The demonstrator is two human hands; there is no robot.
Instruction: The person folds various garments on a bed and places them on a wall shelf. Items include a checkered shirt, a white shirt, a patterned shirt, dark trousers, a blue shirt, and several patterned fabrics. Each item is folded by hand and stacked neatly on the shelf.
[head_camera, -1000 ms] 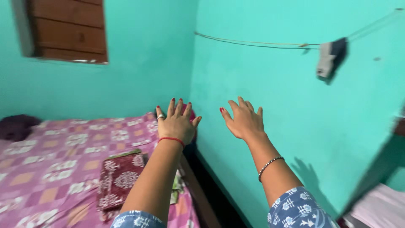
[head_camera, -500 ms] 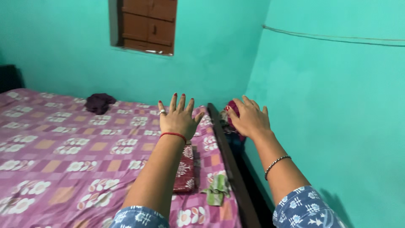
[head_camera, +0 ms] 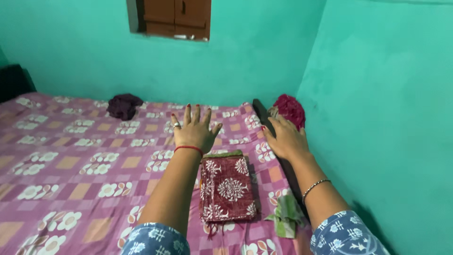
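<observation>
Folded maroon cloth [head_camera: 228, 187] on pink bed [head_camera: 71, 156] — left hand [head_camera: 193, 131] above its far end, right hand [head_camera: 283, 139] beside it — both hands spread open, holding nothing.

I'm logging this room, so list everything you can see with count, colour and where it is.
bedsheet: one, pink and purple with white flowers, spread over the bed
folded cloth: one, dark red with white tree prints, on the sheet below the hands
green cloth: one, crumpled, at the bed's right edge
red cloth: one, bunched in the far right corner
dark purple cloth: one, heaped near the far wall
window shutter: one, brown wood, in the turquoise wall
left hand: fingers spread, empty, above the sheet
right hand: empty, over the bed's right edge
</observation>
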